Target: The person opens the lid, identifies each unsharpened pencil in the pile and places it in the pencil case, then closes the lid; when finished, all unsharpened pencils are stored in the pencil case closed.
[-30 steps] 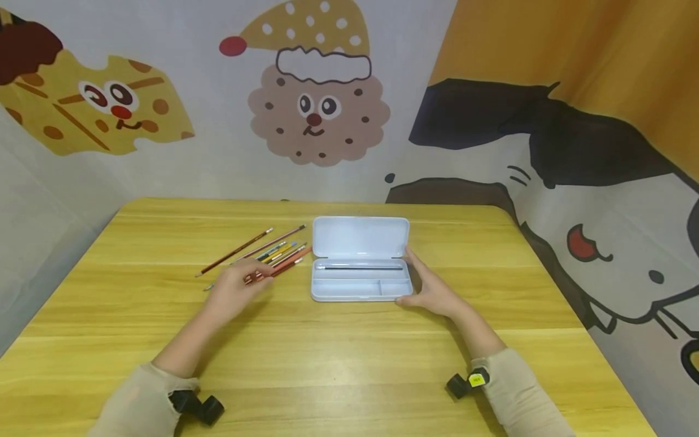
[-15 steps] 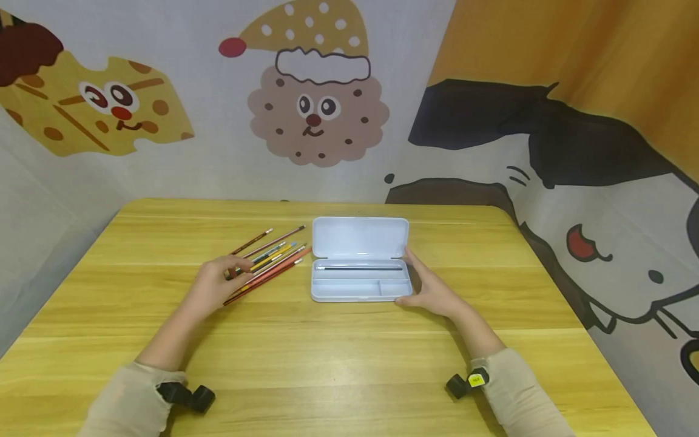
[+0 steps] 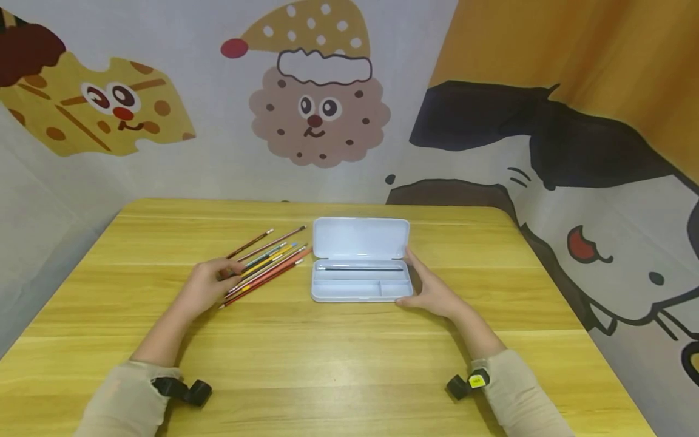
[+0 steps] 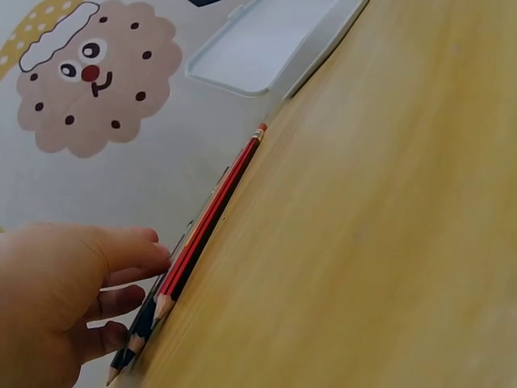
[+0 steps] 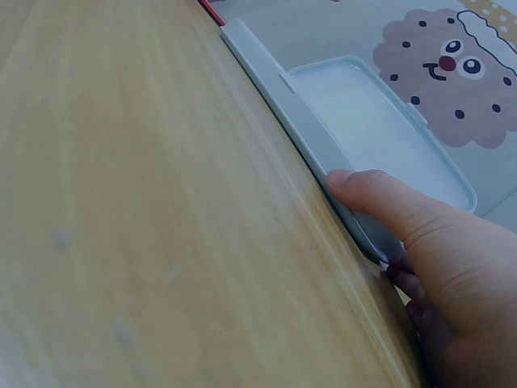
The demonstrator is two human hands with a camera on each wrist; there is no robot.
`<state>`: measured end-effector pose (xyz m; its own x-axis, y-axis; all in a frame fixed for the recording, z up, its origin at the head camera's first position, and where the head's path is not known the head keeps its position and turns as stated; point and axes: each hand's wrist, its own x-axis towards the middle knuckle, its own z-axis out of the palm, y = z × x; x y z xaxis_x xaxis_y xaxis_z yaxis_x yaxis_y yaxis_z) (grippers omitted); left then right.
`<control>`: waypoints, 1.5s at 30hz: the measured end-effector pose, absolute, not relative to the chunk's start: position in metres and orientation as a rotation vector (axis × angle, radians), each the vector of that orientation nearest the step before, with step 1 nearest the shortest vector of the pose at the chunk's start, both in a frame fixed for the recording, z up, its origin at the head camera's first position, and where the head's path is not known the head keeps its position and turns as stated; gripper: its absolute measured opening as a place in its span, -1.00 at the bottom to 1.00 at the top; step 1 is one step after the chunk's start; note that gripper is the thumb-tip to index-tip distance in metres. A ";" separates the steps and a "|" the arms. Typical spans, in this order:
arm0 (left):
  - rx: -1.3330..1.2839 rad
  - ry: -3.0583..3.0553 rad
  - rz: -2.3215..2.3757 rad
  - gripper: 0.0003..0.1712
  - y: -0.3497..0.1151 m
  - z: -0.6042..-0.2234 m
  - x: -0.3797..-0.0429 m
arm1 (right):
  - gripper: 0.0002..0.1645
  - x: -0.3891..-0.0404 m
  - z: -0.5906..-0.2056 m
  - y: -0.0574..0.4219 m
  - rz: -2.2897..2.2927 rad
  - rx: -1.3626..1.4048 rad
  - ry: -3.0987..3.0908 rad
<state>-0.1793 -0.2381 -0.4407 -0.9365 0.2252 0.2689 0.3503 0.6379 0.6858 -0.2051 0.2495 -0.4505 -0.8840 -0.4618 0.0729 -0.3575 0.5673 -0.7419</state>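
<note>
My left hand (image 3: 210, 282) is at the left end of a loose bunch of pencils (image 3: 267, 276), its fingertips overlapping them. In the left wrist view, the left hand (image 4: 65, 291) has loosely bent fingers with gaps between them, beside the tips of a red-and-black pencil (image 4: 214, 214) and dark pencils. My right hand (image 3: 431, 291) grips the right end of an open white pencil case (image 3: 349, 298). Its thumb lies along the front wall in the right wrist view, and the other fingers are partly hidden behind the case. One dark pencil (image 3: 363, 269) lies in the case's rear compartment.
Two pencils lie slightly apart behind the bunch, one a dark red pencil (image 3: 250, 243). The case's raised lid (image 3: 360, 238) stands toward the back. The wooden table (image 3: 338, 364) ends at a cartoon-printed cloth (image 3: 218, 176). A black wrist camera sits on each sleeve.
My left hand has moved left from the front red pencils to the left end of the bunch, and those red pencils now lie uncovered. The right hand and case stay put.
</note>
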 end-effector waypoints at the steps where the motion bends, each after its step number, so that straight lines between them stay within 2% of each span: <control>1: -0.476 -2.700 -1.178 -0.80 -0.239 -0.442 -0.180 | 0.47 -0.205 -0.450 0.249 -1.219 -0.699 2.664; 36: -0.517 -2.713 -1.000 -0.87 -0.243 -0.443 -0.181 | 0.45 -0.205 -0.450 0.250 -1.223 -0.715 2.667; 45: -0.573 -2.541 -0.987 -0.86 -0.243 -0.445 -0.181 | 0.46 -0.204 -0.450 0.250 -1.210 -0.699 2.667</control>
